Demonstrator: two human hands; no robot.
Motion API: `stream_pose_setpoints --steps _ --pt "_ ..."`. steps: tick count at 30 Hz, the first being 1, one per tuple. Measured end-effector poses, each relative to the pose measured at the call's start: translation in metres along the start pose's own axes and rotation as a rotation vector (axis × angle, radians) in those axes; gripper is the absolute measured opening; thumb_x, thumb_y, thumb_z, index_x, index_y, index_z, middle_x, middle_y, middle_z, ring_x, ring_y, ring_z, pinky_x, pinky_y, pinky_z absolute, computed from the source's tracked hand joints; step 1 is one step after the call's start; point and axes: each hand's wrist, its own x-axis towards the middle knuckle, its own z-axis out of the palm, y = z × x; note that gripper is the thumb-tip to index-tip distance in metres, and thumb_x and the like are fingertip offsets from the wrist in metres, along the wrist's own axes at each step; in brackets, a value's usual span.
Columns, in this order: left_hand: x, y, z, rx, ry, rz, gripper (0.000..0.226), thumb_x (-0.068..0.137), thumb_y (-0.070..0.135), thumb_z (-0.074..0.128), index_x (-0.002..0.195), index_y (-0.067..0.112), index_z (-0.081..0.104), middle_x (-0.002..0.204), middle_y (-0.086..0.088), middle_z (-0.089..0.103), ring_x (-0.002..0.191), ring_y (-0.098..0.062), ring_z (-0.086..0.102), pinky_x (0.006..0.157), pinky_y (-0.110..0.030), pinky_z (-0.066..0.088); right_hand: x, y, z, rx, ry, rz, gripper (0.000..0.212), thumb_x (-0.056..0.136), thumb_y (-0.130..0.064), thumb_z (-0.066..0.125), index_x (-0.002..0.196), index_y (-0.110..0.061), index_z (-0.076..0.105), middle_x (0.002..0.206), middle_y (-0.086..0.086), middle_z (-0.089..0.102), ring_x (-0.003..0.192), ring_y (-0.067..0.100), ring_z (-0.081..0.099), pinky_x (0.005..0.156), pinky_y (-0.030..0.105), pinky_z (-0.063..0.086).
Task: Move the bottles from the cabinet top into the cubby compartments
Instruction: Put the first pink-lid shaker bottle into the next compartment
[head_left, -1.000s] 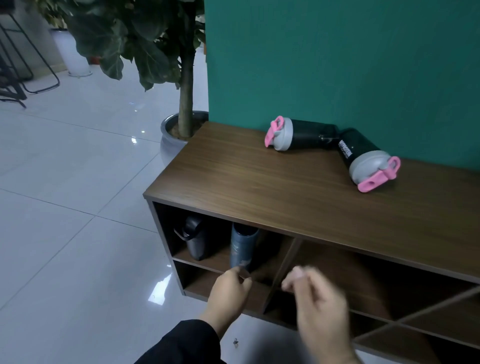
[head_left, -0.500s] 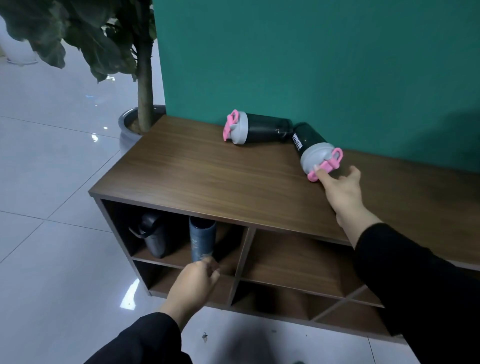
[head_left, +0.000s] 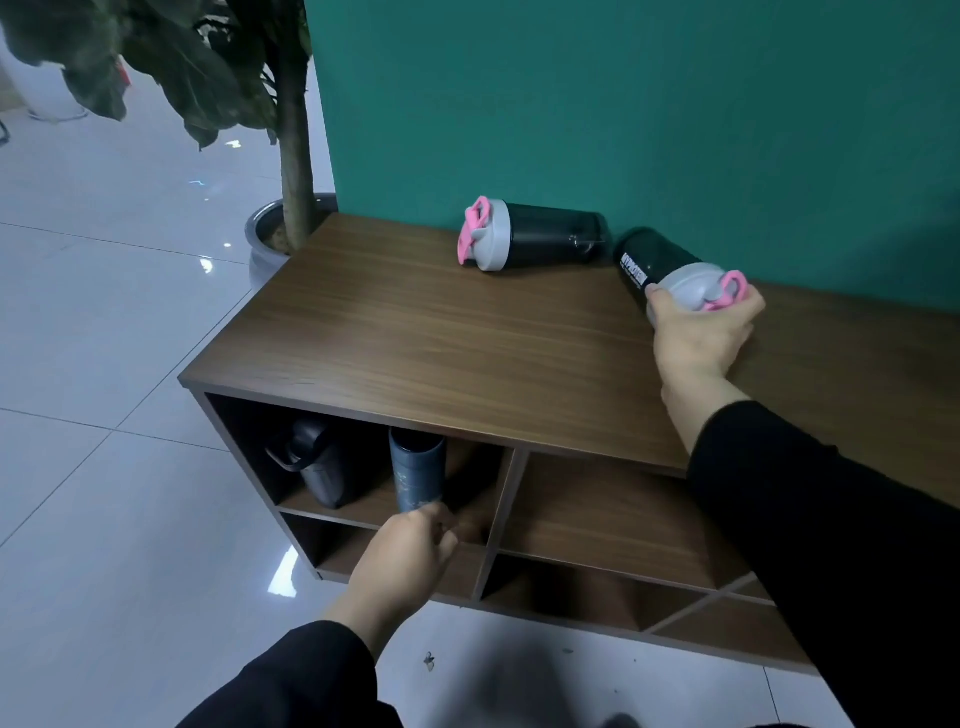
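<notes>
Two dark shaker bottles with grey lids and pink caps lie on their sides on the brown cabinet top (head_left: 415, 338), against the green wall. My right hand (head_left: 698, 332) is closed around the grey lid of the right shaker bottle (head_left: 660, 260). The left shaker bottle (head_left: 540, 240) lies untouched. In the top-left cubby compartment (head_left: 467, 483) stand a black handled bottle (head_left: 322, 467) and a dark blue bottle (head_left: 418, 470). My left hand (head_left: 405, 556) hangs curled in front of that cubby, just below the blue bottle's base, holding nothing.
A potted tree (head_left: 291, 156) in a grey pot stands at the cabinet's far left corner. Further cubby compartments (head_left: 613, 519) open to the right and below, some with slanted dividers. Glossy white floor tiles (head_left: 104, 467) lie to the left.
My right hand went from touching the right shaker's pink cap to closing around its lid. My left hand stayed near the blue bottle. The view shifted slightly.
</notes>
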Motion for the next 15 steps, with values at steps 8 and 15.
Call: stream_pose_setpoints --steps 8,15 --pt "-0.016 0.026 -0.011 -0.088 0.076 0.072 0.017 0.095 0.035 0.055 0.097 0.024 0.067 0.082 -0.002 0.073 0.080 -0.021 0.066 0.073 -0.035 0.053 -0.091 -0.028 -0.144 0.148 -0.123 -0.336 0.079 0.070 -0.022 0.086 0.133 -0.032 0.040 0.134 -0.014 0.051 0.121 -0.002 0.054 0.106 0.029 0.047" --pt "-0.034 0.044 -0.012 -0.103 0.008 0.106 0.015 0.095 0.034 0.054 0.093 0.027 0.066 0.080 0.004 0.070 0.078 -0.013 0.064 0.071 -0.030 0.051 -0.177 -0.006 -0.252 0.044 -0.490 -0.279 0.112 0.032 -0.020 0.093 0.135 -0.034 0.049 0.127 -0.031 0.060 0.111 -0.009 0.061 0.079 0.008 0.053"
